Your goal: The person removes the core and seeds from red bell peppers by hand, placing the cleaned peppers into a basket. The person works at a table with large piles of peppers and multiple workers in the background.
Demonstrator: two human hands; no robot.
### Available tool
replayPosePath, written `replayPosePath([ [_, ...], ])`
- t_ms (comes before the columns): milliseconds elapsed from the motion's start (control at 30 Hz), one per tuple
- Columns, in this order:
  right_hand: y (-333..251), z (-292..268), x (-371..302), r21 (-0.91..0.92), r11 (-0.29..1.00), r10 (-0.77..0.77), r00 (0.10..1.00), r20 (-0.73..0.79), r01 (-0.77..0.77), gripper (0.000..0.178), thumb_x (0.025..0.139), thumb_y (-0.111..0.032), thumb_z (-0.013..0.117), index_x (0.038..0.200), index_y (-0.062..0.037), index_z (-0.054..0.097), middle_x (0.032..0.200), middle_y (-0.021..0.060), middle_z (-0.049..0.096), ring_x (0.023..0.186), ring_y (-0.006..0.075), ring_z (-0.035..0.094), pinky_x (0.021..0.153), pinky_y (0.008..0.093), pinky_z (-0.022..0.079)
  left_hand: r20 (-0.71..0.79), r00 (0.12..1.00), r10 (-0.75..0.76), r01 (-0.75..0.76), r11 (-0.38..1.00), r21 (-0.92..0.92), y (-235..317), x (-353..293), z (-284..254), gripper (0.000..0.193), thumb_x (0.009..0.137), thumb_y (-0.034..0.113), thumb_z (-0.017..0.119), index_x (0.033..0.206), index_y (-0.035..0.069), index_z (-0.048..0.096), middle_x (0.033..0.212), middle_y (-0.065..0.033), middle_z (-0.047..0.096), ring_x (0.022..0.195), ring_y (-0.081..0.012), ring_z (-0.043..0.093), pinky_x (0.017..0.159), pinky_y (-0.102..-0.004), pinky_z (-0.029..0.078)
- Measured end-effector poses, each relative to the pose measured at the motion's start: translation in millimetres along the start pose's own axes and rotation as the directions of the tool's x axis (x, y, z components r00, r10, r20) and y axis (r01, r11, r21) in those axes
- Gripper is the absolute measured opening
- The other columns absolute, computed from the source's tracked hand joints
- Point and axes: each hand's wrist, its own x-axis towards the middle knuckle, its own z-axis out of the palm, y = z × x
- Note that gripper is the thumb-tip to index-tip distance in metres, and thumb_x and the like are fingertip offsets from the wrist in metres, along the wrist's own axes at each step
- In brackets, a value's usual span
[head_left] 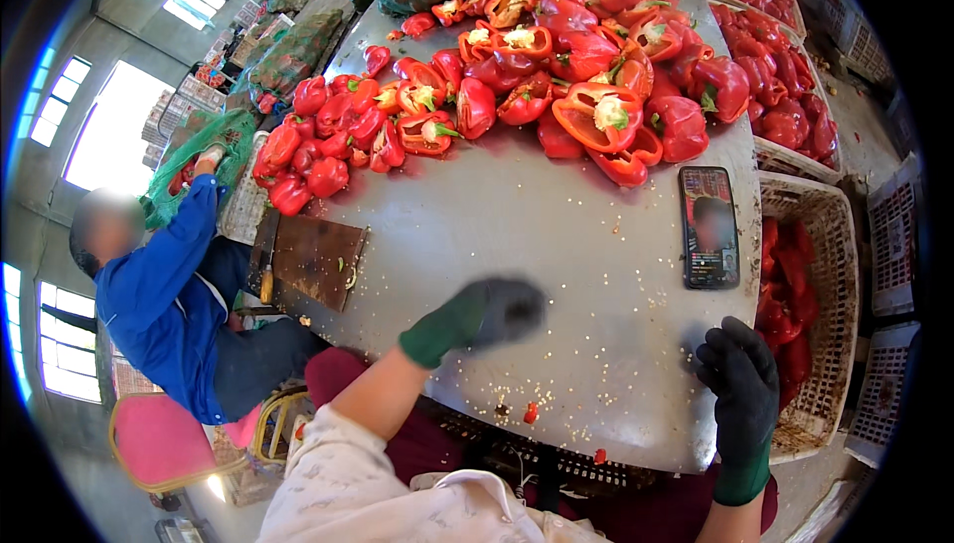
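Note:
My left hand (505, 310), in a dark grey glove with a green cuff, hovers over the middle of the metal table (437, 235). Motion smears its fingers, so what they hold, if anything, does not show. At the table's right edge is my right hand (740, 374), gloved the same way. Its fingers are loosely bent and apart, with nothing visible in them. A large heap of red bell peppers (556, 66), some cut open with pale seed cores showing, lies across the far side. Scattered seeds and small red scraps (531, 412) lie near me.
A black phone (710, 228) lies near the right edge. Beside the table, a crate (833, 344) holds red pepper pieces; more filled crates stand beyond. At left lie a brown board (316, 257) and a knife (266, 280). A person in blue (164, 290) reaches into a green net bag (224, 136).

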Motion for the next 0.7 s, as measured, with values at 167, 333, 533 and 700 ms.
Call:
replayPosePath([
  [167, 9, -4, 1, 0.048, 0.999, 0.017, 0.992, 0.128, -0.023, 0.042, 0.097, -0.018, 0.060, 0.134, 0.0015, 0.055, 0.118, 0.0150, 0.068, 0.103, 0.0243, 0.068, 0.093, 0.0377, 0.055, 0.160, 0.986, 0.037, -0.049, 0.996, 0.071, -14, 12, -82, 0.032, 0.092, 0.019, 0.070, 0.123, 0.011, 0.067, 0.096, -0.0116, 0.069, 0.090, -0.0165, 0.065, 0.084, -0.0322, 0.052],
  [333, 15, -10, 9, 0.048, 0.996, 0.066, 0.995, 0.081, -0.070, 0.045, 0.095, -0.012, 0.061, 0.137, 0.0009, 0.052, 0.122, 0.0156, 0.065, 0.108, 0.0255, 0.066, 0.095, 0.0397, 0.054, -0.721, 0.666, -0.192, 0.102, 0.981, -0.167, -93, 148, -179, 0.077, 0.086, 0.050, 0.072, 0.140, -0.001, 0.051, 0.141, -0.0226, 0.056, 0.129, -0.0337, 0.056, 0.107, -0.0400, 0.045],
  [533, 24, -1, 16, 0.059, 0.998, 0.018, 0.992, 0.125, -0.026, 0.037, 0.099, -0.017, 0.059, 0.133, -0.0024, 0.056, 0.112, 0.0131, 0.068, 0.094, 0.0242, 0.069, 0.083, 0.0392, 0.059, -0.769, 0.586, -0.258, 0.607, 0.768, 0.205, -87, 193, -124, 0.084, 0.080, 0.043, 0.072, 0.146, 0.008, 0.034, 0.150, -0.0186, 0.041, 0.130, -0.0441, 0.049, 0.104, -0.0514, 0.046],
  [700, 26, 14, -3, -0.166, 0.980, -0.067, 0.971, 0.231, 0.107, 0.041, 0.097, -0.009, 0.056, 0.137, -0.0015, 0.054, 0.117, 0.0107, 0.067, 0.099, 0.0204, 0.067, 0.090, 0.0354, 0.055, -0.606, 0.742, -0.286, 0.340, 0.940, -0.027, -73, 133, -70, 0.067, 0.078, 0.033, 0.073, 0.134, 0.009, 0.045, 0.134, -0.0173, 0.050, 0.120, -0.0413, 0.054, 0.095, -0.0529, 0.050],
])
